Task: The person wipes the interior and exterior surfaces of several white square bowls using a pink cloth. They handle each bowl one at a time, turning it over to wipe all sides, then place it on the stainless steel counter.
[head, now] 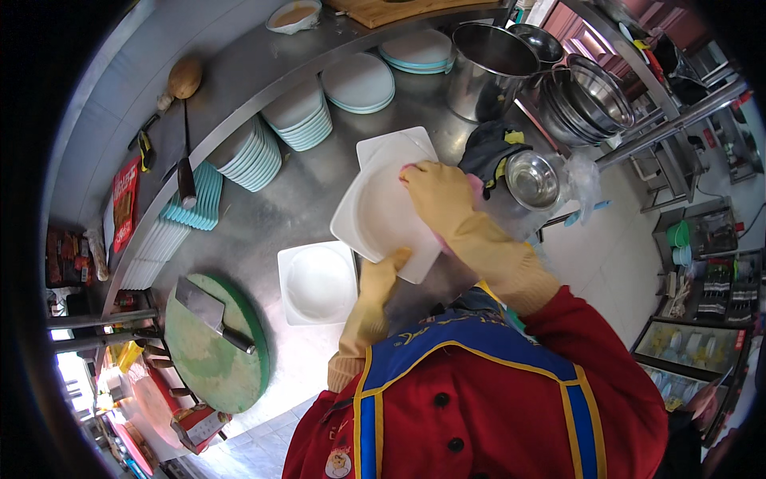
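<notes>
My left hand (384, 279), in a tan rubber glove, grips the near edge of a white square bowl (386, 209) with a round hollow. The bowl is tilted. My right hand (440, 194), gloved alike, presses a pink cloth (474, 184) against the bowl's right side; most of the cloth is hidden under the glove. Just beyond the held bowl, another white square dish (398, 143) shows partly from behind it. A second white square bowl (318, 284) rests on the steel worktop (251, 221), left of my left hand.
Stacked plates (299, 117) line the back beneath a steel shelf (257, 66). A cleaver (203, 305) lies on a round green chopping board (218, 377) at left. To the right are a tall steel pot (488, 84), dark gloves (488, 149), a small steel bowl (532, 179) and nested steel basins (577, 105).
</notes>
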Demonstrator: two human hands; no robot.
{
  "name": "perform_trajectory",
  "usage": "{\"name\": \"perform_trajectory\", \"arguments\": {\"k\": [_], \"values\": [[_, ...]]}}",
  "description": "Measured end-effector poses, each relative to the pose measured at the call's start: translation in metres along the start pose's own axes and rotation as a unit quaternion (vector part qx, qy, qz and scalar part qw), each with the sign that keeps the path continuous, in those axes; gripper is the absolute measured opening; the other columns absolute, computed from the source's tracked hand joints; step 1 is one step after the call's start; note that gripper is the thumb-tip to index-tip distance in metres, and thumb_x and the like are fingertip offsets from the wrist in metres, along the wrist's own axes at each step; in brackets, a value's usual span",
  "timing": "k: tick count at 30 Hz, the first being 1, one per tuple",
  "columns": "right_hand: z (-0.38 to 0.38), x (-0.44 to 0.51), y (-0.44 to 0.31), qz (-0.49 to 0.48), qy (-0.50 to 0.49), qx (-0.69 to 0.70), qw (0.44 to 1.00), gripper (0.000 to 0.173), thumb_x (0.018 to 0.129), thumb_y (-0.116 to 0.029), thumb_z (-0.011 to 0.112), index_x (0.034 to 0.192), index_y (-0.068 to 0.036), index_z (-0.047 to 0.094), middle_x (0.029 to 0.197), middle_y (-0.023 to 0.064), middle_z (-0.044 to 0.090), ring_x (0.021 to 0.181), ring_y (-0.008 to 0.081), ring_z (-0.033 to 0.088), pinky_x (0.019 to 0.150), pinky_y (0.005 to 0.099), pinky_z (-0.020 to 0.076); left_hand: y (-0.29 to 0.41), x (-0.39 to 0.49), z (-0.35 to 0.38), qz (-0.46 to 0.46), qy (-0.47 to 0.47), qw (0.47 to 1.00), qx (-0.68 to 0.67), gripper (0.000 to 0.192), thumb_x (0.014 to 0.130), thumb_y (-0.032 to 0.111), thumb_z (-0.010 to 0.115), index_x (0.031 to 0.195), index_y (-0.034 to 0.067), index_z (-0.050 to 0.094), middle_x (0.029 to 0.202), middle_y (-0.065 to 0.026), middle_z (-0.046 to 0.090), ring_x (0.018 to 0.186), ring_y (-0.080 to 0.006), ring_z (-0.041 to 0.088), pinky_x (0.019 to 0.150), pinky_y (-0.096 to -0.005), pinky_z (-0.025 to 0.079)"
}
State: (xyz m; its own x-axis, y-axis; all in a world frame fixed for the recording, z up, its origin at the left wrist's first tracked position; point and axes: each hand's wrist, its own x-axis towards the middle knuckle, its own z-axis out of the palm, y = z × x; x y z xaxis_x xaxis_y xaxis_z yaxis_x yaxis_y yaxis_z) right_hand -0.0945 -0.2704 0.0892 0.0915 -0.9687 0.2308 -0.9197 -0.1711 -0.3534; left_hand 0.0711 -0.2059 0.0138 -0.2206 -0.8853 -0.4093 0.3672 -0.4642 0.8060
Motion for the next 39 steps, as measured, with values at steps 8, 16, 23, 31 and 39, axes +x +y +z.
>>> {"name": "perform_trajectory", "arguments": {"k": [8, 16, 23, 31, 39], "values": [[0.027, -0.018, -0.012, -0.110, -0.175, 0.129, 0.970, 0.015, 0.087, -0.015, 0.058, 0.098, -0.012, 0.068, 0.094, 0.0081, 0.070, 0.090, 0.0298, 0.068, 0.075, 0.0428, 0.0535, -0.006, 0.006, -0.008, -0.012, -0.039, 0.999, -0.015, 0.051, 0.080, -0.008, 0.066, 0.128, -0.003, 0.051, 0.113, -0.0152, 0.063, 0.102, -0.0291, 0.064, 0.086, -0.0402, 0.055], [0.021, -0.026, -0.002, 0.034, -0.063, -0.106, 0.992, 0.016, 0.089, -0.021, 0.058, 0.098, -0.012, 0.066, 0.090, 0.0056, 0.069, 0.084, 0.0281, 0.068, 0.072, 0.0415, 0.0542, 0.010, 0.002, -0.004, 0.027, 0.020, 0.999, -0.023, 0.054, 0.080, -0.009, 0.064, 0.131, -0.002, 0.048, 0.119, -0.0157, 0.060, 0.105, -0.0308, 0.062, 0.087, -0.0414, 0.054], [0.032, -0.014, -0.011, -0.093, -0.034, 0.103, 0.990, 0.014, 0.088, -0.018, 0.058, 0.092, -0.006, 0.066, 0.087, 0.0109, 0.069, 0.084, 0.0289, 0.069, 0.070, 0.0431, 0.0543, -0.008, 0.000, -0.005, 0.033, -0.029, 0.996, -0.075, 0.056, 0.080, -0.007, 0.064, 0.133, -0.002, 0.047, 0.122, -0.0153, 0.059, 0.107, -0.0298, 0.061, 0.090, -0.0412, 0.053], [0.027, -0.039, -0.017, -0.066, -0.064, -0.118, 0.989, 0.012, 0.089, -0.020, 0.056, 0.093, -0.013, 0.065, 0.084, 0.0059, 0.068, 0.079, 0.0234, 0.068, 0.066, 0.0387, 0.0540, 0.000, 0.005, -0.009, 0.041, -0.005, 0.999, -0.006, 0.058, 0.080, -0.006, 0.066, 0.134, -0.001, 0.046, 0.121, -0.0134, 0.059, 0.107, -0.0288, 0.061, 0.091, -0.0414, 0.053], [0.008, -0.011, 0.004, 0.049, 0.017, -0.146, 0.988, 0.015, 0.089, -0.024, 0.057, 0.089, -0.012, 0.065, 0.086, 0.0070, 0.069, 0.081, 0.0243, 0.069, 0.067, 0.0389, 0.0533, 0.009, -0.008, 0.003, 0.009, 0.019, 0.998, -0.065, 0.056, 0.081, -0.005, 0.067, 0.133, 0.001, 0.047, 0.119, -0.0125, 0.059, 0.105, -0.0270, 0.062, 0.089, -0.0406, 0.053]]}}
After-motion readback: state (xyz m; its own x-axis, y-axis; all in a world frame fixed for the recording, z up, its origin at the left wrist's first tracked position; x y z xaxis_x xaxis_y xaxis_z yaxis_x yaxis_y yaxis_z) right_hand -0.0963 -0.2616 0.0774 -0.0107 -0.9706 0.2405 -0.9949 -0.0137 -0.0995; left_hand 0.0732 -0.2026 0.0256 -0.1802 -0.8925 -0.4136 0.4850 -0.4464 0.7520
